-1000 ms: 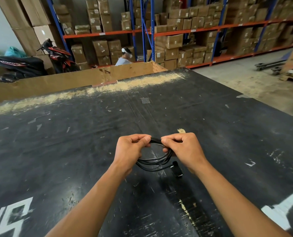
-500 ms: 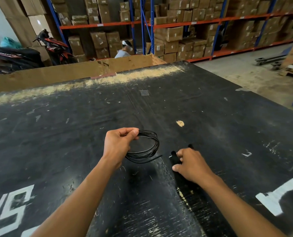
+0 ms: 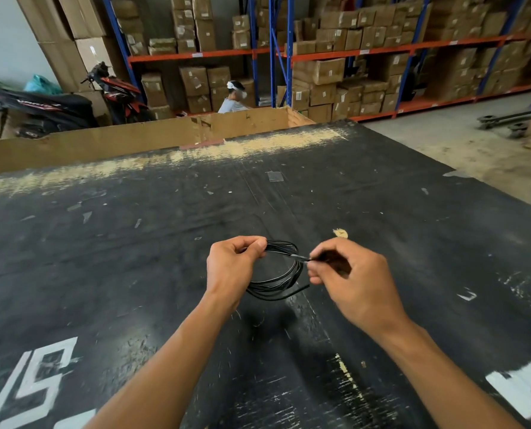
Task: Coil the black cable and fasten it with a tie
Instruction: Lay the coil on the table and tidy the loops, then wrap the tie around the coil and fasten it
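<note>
A thin black cable (image 3: 278,281) is wound into a small round coil and held just above the black table (image 3: 134,243). My left hand (image 3: 231,272) pinches the coil's upper left side between thumb and fingers. My right hand (image 3: 351,281) is to the right of the coil, fingertips pinching a short black tie (image 3: 303,258) that lies across the coil's upper right side. One loose cable end sticks out at the coil's lower right. Much of the tie is hidden inside my right hand.
The table carries white painted letters (image 3: 25,385) near the front left and a worn pale strip along its far edge. A cardboard wall (image 3: 134,140) borders the back. Beyond are shelves of boxes (image 3: 335,75), a parked motorbike (image 3: 41,109) and a seated person (image 3: 233,99).
My right hand dropped to the table, took up the black tie, and has come back up to the coil's right side. My left hand has kept hold of the coil.
</note>
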